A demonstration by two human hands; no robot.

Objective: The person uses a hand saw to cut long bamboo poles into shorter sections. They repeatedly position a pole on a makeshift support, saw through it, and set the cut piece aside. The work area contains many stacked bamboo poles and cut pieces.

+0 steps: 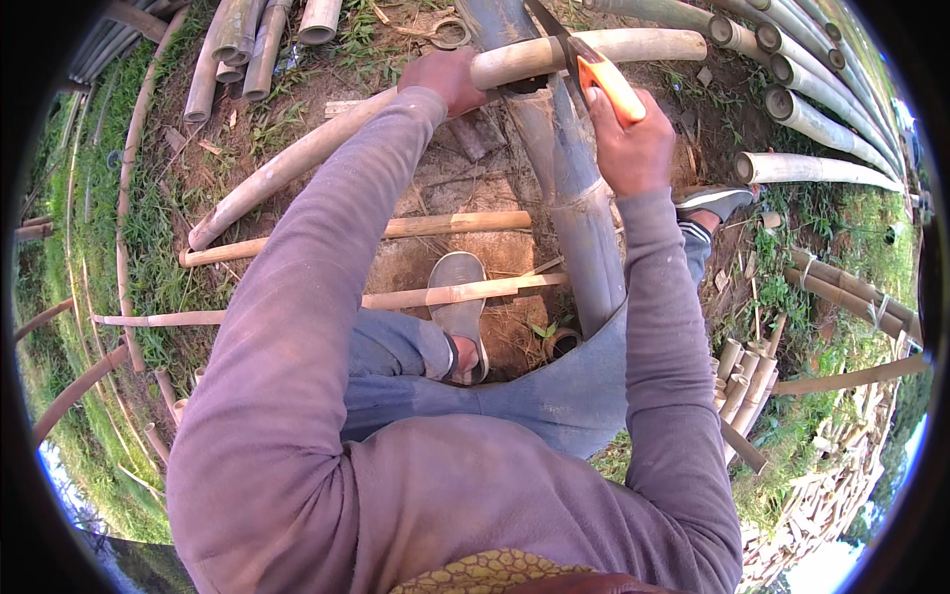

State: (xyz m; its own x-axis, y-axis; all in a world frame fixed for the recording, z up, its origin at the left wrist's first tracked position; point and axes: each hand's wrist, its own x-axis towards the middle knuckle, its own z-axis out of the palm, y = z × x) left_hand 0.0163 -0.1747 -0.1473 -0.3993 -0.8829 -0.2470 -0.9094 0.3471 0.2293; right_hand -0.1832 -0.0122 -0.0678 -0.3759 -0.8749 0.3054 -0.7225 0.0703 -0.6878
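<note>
A pale bamboo pole [297,161] lies crosswise over a thick grey bamboo post [584,238]. My left hand [445,79] is closed around this pole, left of the post. In my right hand [633,139] is the orange handle of a handsaw [609,87]. Its dark blade stands at the pole, just right of the post, and reaches up past it. From this angle I cannot tell how deep the blade sits in the bamboo. The pole's right end curves away beyond the saw.
Two thinner bamboo poles [455,225] lie across the ground near my shoe [459,297]. Thick bamboo poles [831,129] fan out at the upper right, and others [262,49] lie at the upper left. Short cut bamboo pieces [742,381] are piled at the right.
</note>
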